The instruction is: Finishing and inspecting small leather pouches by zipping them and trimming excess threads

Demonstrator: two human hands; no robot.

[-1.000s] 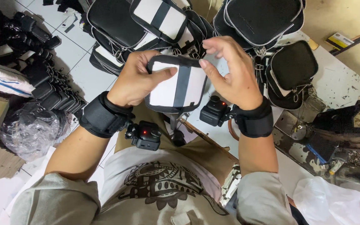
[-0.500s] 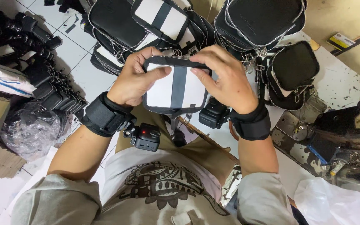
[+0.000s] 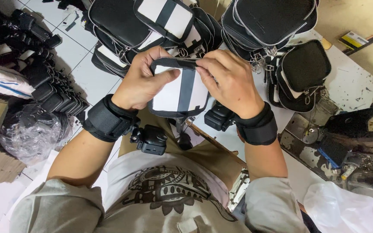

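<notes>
Held item: a small black fabric pouch with white panels and a dark centre stripe (image 3: 180, 88), up in front of the person's chest, between both hands and above the lap.
Left hand (image 3: 145, 82): closed on the pouch's left side, thumb lying across the white panel, fingers curled over the zipped top edge.
Right hand (image 3: 229, 80): closed on the pouch's right side, fingertips pinched at the top edge by the zip; whether they hold the zip pull I cannot tell.
Wrists: a broad black strap with a small black camera (image 3: 152, 139) hangs under the left wrist; a second small black camera (image 3: 219, 116) sits under the right wrist band.
Beyond the hands: a heap of black zipped bags with silver zip teeth (image 3: 126, 21), one of them showing the same white-and-stripe face, lying on the white tiled floor (image 3: 72, 51).
Right side: a scuffed white tabletop (image 3: 355, 86) bearing more round black zipped bags (image 3: 298, 71).
Left side: a row of small black pouches (image 3: 50, 84) and a crumpled clear plastic bag (image 3: 26, 136) on the floor.
</notes>
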